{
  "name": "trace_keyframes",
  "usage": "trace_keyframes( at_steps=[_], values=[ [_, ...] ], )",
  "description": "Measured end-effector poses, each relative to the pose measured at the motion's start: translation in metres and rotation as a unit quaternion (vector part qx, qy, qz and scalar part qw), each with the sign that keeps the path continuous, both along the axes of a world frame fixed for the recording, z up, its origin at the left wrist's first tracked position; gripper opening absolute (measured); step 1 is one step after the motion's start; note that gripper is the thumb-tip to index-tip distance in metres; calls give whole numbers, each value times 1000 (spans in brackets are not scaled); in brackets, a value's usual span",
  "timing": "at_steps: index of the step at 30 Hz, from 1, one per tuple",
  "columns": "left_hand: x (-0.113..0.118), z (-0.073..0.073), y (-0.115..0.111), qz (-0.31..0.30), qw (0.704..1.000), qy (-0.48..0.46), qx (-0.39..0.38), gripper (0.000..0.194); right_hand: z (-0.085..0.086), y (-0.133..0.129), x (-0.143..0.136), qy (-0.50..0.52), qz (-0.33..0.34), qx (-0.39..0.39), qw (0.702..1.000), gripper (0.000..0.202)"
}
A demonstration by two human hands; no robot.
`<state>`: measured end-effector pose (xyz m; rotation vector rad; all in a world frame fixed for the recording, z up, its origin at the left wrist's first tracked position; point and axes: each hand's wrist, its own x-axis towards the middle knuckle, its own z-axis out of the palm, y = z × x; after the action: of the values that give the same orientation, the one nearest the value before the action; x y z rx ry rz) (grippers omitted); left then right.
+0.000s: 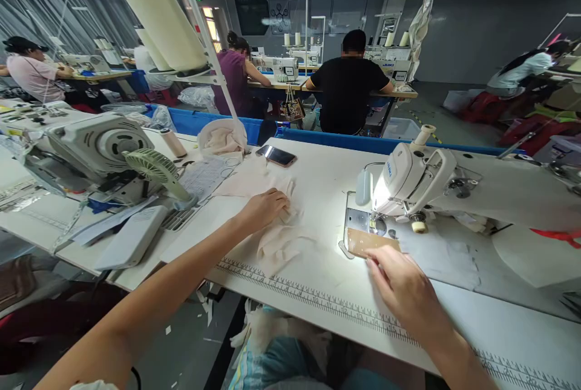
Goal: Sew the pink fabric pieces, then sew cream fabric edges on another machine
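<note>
My left hand rests on thin cream fabric left of the sewing machine, its fingers closed and pressed together on the cloth. The fabric lies crumpled, with a flatter piece spreading toward the phone. At the sewing machine, my right hand has its fingertips bent together at the front edge of a brown plate beside the needle area. Whether those fingertips pinch anything small is hidden. The machine's lamp lights the needle area.
A phone lies behind the fabric, near a fabric-filled tub. To the left are a green fan, papers and another machine. A printed ruler follows the table's front edge. Several people sit at machines beyond.
</note>
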<state>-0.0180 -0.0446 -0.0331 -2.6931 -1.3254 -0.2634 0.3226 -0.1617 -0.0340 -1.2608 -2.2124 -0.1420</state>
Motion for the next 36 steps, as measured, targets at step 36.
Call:
trace_keyframes(
  at_steps=[36],
  values=[
    [140,32,-23,-45,908,-287,-301,14,-4,22,4,-178,-39,-42,982,33]
  ],
)
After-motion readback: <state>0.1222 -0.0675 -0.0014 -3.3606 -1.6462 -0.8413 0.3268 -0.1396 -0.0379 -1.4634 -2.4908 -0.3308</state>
